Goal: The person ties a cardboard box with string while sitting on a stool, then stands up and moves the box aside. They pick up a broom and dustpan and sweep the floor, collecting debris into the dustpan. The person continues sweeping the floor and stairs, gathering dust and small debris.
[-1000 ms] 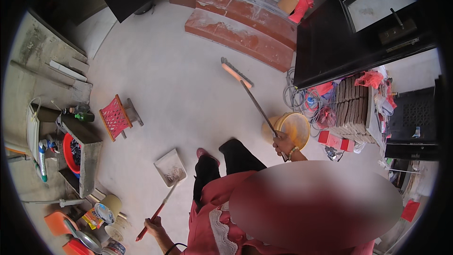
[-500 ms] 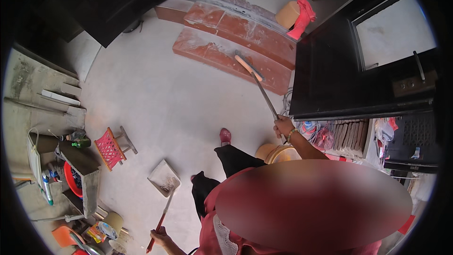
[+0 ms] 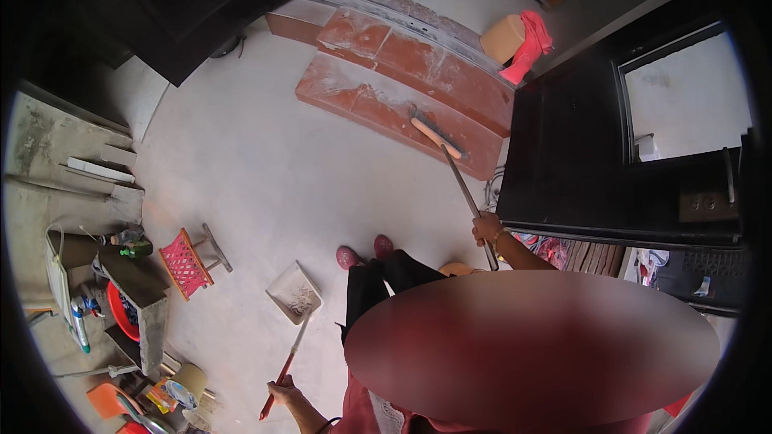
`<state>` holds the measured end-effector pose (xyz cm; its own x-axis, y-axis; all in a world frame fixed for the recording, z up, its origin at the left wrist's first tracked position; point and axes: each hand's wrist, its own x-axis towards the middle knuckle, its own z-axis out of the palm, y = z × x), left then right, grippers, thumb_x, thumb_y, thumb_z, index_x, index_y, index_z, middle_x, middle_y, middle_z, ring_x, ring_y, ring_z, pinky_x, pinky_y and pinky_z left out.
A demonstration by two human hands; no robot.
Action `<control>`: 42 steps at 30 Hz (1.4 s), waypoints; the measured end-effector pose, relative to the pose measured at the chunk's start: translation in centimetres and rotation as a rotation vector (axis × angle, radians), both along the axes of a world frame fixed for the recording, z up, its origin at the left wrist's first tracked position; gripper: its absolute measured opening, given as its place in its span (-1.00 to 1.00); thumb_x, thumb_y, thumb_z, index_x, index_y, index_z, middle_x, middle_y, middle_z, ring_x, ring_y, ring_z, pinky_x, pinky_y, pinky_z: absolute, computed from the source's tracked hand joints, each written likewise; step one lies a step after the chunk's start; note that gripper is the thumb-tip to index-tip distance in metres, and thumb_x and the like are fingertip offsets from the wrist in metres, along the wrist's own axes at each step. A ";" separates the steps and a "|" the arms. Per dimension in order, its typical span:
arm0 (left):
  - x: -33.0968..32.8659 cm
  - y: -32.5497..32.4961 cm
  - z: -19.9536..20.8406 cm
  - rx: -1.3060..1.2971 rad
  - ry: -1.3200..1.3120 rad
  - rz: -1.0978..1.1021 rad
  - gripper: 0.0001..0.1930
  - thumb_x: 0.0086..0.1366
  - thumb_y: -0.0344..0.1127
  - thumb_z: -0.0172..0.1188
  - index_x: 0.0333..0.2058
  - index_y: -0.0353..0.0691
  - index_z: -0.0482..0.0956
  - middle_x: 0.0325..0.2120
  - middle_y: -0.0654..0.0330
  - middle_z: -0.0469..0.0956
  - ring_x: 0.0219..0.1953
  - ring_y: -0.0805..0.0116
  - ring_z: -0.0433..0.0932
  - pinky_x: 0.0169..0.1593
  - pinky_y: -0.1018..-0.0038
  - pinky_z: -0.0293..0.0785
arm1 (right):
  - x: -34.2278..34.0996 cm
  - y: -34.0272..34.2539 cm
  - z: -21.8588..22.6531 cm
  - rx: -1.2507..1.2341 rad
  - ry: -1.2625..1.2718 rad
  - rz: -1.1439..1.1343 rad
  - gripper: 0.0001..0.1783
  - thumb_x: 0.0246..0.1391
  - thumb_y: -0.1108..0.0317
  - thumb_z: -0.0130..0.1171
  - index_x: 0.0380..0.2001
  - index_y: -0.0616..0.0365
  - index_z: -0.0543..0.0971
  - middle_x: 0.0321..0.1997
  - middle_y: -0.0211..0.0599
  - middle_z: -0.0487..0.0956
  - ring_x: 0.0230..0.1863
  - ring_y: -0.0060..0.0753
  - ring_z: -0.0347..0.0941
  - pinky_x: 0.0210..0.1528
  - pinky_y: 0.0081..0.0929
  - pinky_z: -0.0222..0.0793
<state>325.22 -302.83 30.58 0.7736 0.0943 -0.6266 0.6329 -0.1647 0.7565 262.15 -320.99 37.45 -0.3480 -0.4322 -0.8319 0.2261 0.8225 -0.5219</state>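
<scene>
My right hand is closed round the metal handle of a broom. The broom's orange head with dark bristles lies on the lower of two dusty red steps, near their right end. Low on the left, my left hand grips the red end of a long-handled dustpan. That pale, square pan is on the floor and has greyish debris in it. My feet in pink shoes stand between the dustpan and the steps.
A black door stands at the right beside the steps. On the left are a small stool with pink webbing and a block sink holding a red basin. A tan bucket with a pink cloth sits beyond the steps.
My left foot has come forward beside the right one. The dustpan has moved slightly right with my left hand. The broom head has shifted a little toward the steps' right end.
</scene>
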 end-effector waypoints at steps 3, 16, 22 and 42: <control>-0.4 1.1 -0.5 -0.089 0.050 0.063 -0.55 0.01 -0.08 0.18 -0.56 -0.21 0.07 -0.83 0.29 0.07 -0.83 0.44 0.05 -0.75 0.56 0.08 | 1.8 -0.4 4.0 0.061 -0.027 0.000 -0.94 -0.02 0.41 -0.21 -0.47 0.03 0.30 -0.81 -0.38 0.20 -0.90 -0.50 0.09 -0.90 -0.46 0.05; -8.8 -2.5 3.1 0.291 0.202 -0.171 -0.13 0.01 0.18 0.07 0.18 -0.03 -0.16 0.20 0.19 -0.24 0.15 -0.14 -0.09 0.08 -0.07 -0.04 | 0.4 -29.9 6.0 -0.329 -0.024 0.114 -0.96 -0.04 0.35 -0.07 -0.48 0.03 0.34 -0.76 -0.45 0.26 -0.87 -0.61 0.10 -0.90 -0.57 -0.01; -22.2 -18.7 3.5 -0.227 0.525 -0.747 -0.65 0.19 -0.08 -0.11 -0.25 -0.27 0.33 -0.39 0.17 0.38 -0.30 0.20 0.41 -0.31 0.29 0.35 | 2.5 -45.0 0.2 -0.259 -0.428 0.090 -0.79 -0.06 0.36 -0.29 -0.66 0.06 0.32 -0.84 -0.39 0.19 -0.86 -0.49 0.09 -0.84 -0.52 -0.12; -49.7 -62.1 11.7 -0.411 1.034 -1.229 -0.66 0.17 -0.35 -0.16 -0.04 -0.01 0.20 -0.63 0.29 0.25 -0.80 0.62 0.13 -0.80 0.72 0.08 | 1.9 -53.4 -5.7 -0.223 0.069 0.292 -0.77 -0.05 0.44 -0.20 -0.31 0.37 0.28 -0.53 -0.07 0.43 -0.64 -0.29 0.40 -0.67 -0.42 0.35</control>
